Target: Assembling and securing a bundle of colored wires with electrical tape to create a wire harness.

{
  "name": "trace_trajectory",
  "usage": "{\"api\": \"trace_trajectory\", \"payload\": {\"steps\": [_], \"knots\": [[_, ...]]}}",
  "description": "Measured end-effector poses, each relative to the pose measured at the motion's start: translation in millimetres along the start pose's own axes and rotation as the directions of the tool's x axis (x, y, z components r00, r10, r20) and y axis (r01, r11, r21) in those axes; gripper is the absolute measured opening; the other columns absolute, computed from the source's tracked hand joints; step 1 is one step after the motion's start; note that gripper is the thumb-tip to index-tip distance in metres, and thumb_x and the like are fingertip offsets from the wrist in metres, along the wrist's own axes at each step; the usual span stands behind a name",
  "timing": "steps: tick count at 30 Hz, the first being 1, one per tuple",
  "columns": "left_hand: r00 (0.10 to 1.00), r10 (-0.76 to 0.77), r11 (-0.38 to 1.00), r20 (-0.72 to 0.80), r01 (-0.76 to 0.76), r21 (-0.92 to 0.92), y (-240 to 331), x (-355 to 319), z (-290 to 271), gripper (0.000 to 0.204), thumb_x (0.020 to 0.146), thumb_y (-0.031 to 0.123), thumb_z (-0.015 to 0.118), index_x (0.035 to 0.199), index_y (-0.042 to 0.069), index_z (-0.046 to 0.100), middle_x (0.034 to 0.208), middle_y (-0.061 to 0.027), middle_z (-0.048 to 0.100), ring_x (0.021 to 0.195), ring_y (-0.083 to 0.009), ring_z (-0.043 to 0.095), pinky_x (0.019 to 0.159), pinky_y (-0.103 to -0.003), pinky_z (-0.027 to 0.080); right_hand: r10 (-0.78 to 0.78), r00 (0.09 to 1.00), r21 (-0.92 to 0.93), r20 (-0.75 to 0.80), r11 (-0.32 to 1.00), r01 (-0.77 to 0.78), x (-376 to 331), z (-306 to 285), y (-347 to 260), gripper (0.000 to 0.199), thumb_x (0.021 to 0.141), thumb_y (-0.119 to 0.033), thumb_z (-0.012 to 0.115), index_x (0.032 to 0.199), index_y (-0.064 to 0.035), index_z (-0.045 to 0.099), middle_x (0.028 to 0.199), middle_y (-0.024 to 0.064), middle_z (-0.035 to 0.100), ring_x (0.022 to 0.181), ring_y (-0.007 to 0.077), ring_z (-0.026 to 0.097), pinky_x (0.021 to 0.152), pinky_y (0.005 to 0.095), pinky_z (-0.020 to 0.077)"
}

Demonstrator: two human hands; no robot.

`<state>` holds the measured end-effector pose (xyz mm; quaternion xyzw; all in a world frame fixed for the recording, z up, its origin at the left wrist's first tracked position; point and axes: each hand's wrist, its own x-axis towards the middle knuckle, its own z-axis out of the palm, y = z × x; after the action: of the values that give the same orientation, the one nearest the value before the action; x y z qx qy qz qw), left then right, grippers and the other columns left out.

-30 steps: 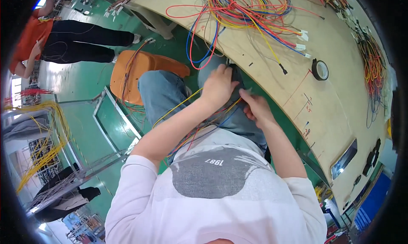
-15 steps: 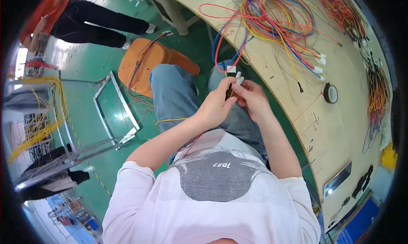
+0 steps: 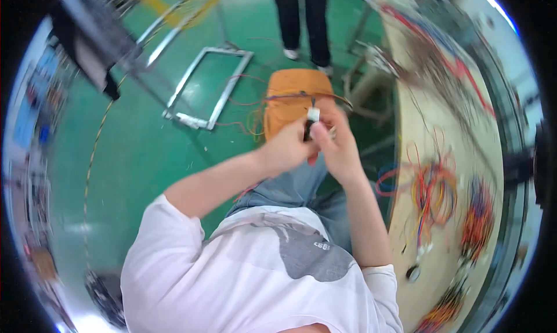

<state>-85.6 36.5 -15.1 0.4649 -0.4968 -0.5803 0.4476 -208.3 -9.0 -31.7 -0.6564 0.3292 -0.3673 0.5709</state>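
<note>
Both hands are close together above my lap, in front of the orange stool. My left hand point(image 3: 289, 145) is closed on a dark piece of the wire harness that shows black beside its fingers. A white plug connector point(image 3: 313, 113) sticks up between the hands. My right hand point(image 3: 337, 150) is closed against the left, its thumb pressed on the connector from the near side. Motion blur and the fingers hide where the wires run. On the orange stool point(image 3: 285, 113) lies a bundle of coloured wires point(image 3: 296, 94), just beyond my hands.
At the right is a wooden table point(image 3: 403, 217) carrying a coiled wire harness point(image 3: 428, 191), more wire bundles point(image 3: 479, 220) and a roll of black tape point(image 3: 413, 272). A metal frame point(image 3: 223, 98) stands on the green floor. Another person's legs point(image 3: 301, 22) are beyond the stool.
My view and body have turned left, so the stool is now ahead and the table farther right. Both hands stay together on the connector, moving with me toward the stool.
</note>
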Motion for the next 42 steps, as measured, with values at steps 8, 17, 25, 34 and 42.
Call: {"api": "trace_trajectory", "payload": {"steps": [8,17,25,34,42], "knots": [[0.932,0.016,0.851,-0.361,-0.202,-0.484,91.3,-12.1,-71.2,0.017,0.079,0.017,0.056,0.070,0.010,0.043,0.052,0.0070,0.030,0.042,-0.0032,0.026,0.038,-0.020,0.020,-0.074,0.866,0.641,0.495,0.704,-0.306,46.9,95.2,-52.3,0.030,0.084,-0.027,0.050,0.097,-0.0005,0.050,0.083,0.0096,0.058,0.075,0.0171,0.058,0.063,0.0293,0.0470],[0.587,0.002,0.657,-0.810,-0.612,-0.441,92.8,-20.5,-239.6,0.020,0.080,0.010,0.050,0.064,0.010,0.038,0.049,0.0044,0.028,0.038,-0.0067,0.025,0.037,-0.022,0.021,0.317,0.709,0.063,0.630,0.889,-0.454,40.3,49.4,-40.5,0.023,0.089,-0.027,0.040,0.077,-0.0076,0.045,0.053,-0.0063,0.031,0.045,0.0036,0.027,0.040,0.0185,0.0217],[0.834,-0.495,0.305,0.243,0.429,-0.850,-26.6,-80.3,-123.5,0.063,0.077,0.056,0.044,0.089,-0.005,0.051,0.085,-0.0157,0.058,0.082,-0.0262,0.057,0.071,-0.038,0.046,0.538,0.607,-0.205,0.584,0.822,-0.532,94.7,17.7,-149.4,0.027,0.086,-0.020,0.047,0.065,-0.0031,0.045,0.052,-0.0049,0.033,0.043,0.0025,0.026,0.037,0.0177,0.0185],[0.874,0.232,0.968,0.427,-0.249,-0.016,70.1,-21.9,-135.9,0.054,0.080,0.054,0.043,0.084,0.000,0.051,0.064,-0.0050,0.053,0.048,-0.0102,0.045,0.042,-0.021,0.035,0.360,0.575,-0.237,0.734,0.930,-0.280,96.0,-15.8,-186.7,0.032,0.085,-0.022,0.045,0.063,0.0004,0.045,0.047,-0.0039,0.033,0.039,0.0015,0.025,0.033,0.0188,0.0178],[0.894,0.448,0.669,0.034,-0.309,-0.676,68.7,-68.4,-164.7,0.033,0.089,0.035,0.036,0.070,0.009,0.039,0.050,0.0036,0.033,0.038,-0.0053,0.030,0.034,-0.022,0.025,0.337,0.657,-0.051,0.675,0.909,-0.413,82.4,-49.2,-131.1,0.033,0.079,-0.028,0.056,0.069,0.0013,0.045,0.052,-0.0034,0.037,0.043,0.0023,0.030,0.037,0.0179,0.0207]]}}
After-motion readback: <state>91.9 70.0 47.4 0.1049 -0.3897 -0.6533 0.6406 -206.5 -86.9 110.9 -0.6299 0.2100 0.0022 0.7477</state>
